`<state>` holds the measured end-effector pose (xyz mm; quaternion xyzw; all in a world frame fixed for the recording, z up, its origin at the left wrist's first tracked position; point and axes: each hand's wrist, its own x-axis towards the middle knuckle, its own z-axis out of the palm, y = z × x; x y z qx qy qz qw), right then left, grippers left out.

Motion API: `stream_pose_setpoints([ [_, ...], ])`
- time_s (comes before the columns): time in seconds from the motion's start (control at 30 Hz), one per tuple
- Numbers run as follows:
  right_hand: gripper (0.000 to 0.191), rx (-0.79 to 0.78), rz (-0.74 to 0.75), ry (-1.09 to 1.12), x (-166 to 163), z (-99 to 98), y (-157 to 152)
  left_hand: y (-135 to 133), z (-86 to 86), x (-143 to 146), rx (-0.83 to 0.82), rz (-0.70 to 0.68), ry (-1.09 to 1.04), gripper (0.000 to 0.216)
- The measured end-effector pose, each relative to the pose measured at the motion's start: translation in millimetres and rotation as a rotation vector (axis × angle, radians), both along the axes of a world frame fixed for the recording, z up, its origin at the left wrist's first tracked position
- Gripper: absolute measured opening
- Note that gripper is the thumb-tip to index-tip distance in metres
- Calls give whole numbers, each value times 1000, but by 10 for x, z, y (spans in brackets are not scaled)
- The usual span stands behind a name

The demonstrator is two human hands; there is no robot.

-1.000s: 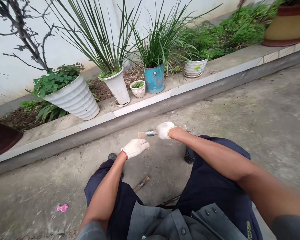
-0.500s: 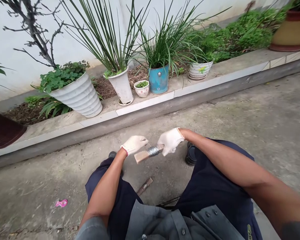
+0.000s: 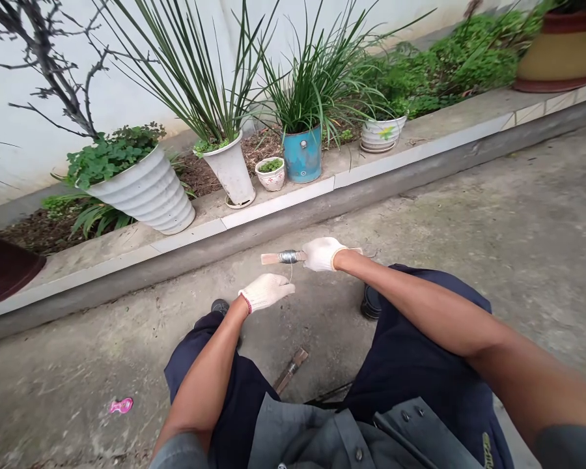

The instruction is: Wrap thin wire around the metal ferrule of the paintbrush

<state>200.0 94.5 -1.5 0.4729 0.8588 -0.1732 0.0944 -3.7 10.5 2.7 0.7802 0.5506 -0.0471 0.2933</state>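
My right hand (image 3: 321,254), in a white knit glove, is closed around a wooden stick (image 3: 269,258). Silvery wire (image 3: 288,256) is wound in a coil about the stick, just left of that glove. A thin loose strand drops from the coil to my left hand (image 3: 267,292), gloved as well, which sits lower and to the left. Its thumb and fingers are pinched together on the strand. On the ground between my legs lies another wooden piece (image 3: 292,370) with a dark band round it, partly hidden by my clothing.
A tiled ledge (image 3: 273,207) runs across in front. On it stand a ribbed white pot (image 3: 149,192), a tall white pot (image 3: 232,172), a small pot (image 3: 271,177) and a blue pot (image 3: 301,156). A pink wrapper (image 3: 122,406) lies on the concrete at left.
My right hand has raised the stick away from me and turned it nearly level. My left hand has dropped slightly below it, with the wire strand now stretching between them.
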Motion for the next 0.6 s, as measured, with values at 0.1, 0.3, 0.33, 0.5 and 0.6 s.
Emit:
stream_pose_setpoints([
  [0.1,40,22,15,51,-2,81,-24,8,-30,-40,-1,17,-2,44],
  [0.3,36,-381,217,270,99,199,-230,63,-172,-96,30,-31,-11,36],
  [0.33,34,-509,253,284,123,198,-266,81,-198,-106,36,-67,2,35],
  [0.5,29,-681,400,20,142,27,-370,151,-280,-125,182,-74,156,42],
  [0.6,24,-358,350,-227,77,-128,-351,130,-285,-88,206,-47,183,42],
])
